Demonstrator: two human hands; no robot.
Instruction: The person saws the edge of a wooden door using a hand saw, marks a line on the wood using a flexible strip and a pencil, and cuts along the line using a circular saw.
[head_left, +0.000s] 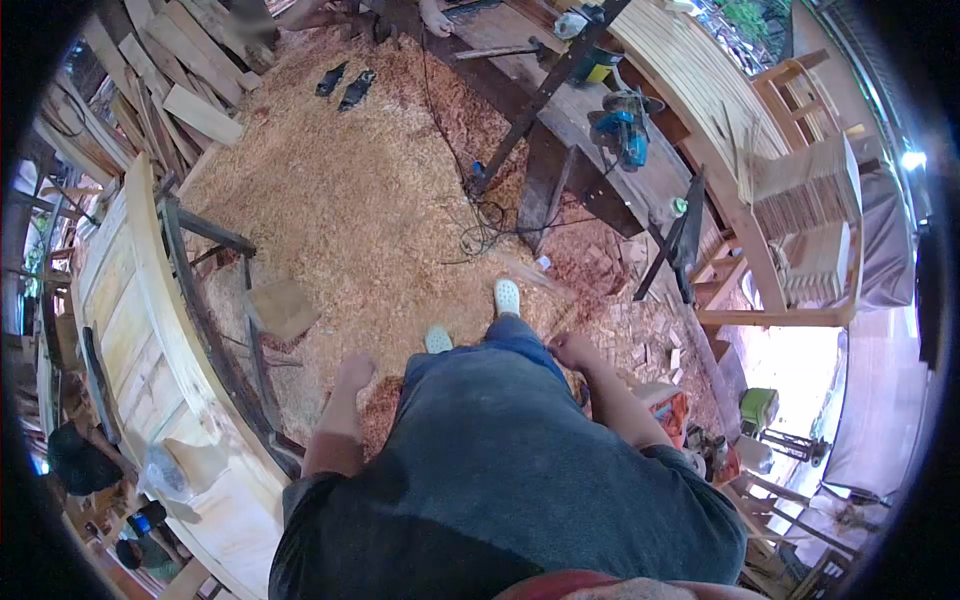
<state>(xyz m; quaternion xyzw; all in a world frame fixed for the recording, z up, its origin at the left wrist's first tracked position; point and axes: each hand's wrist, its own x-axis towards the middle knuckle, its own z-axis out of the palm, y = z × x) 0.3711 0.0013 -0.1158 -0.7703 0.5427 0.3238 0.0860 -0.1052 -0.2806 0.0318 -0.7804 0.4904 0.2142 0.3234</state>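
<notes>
My left hand (357,370) hangs beside my body over the shavings-covered floor (340,210), its fingers curled in and nothing seen in them. On the other side, my right hand (573,351) hangs near my thigh, loosely closed, with no object visible in it. Neither hand touches a workpiece. Below me are my pale clogs, the right shoe (507,297) set ahead of the left shoe (438,340). The nearest thing to my left hand is a wooden stand (255,330) with a flat board (282,308) by it.
A long pale wooden panel (150,330) rests on the left. To the right, a workbench (590,110) carries a blue power tool (628,135). Cables (485,235) trail across the floor. Planks (165,70) lean at the back left; dark shoes (357,90) lie farther off.
</notes>
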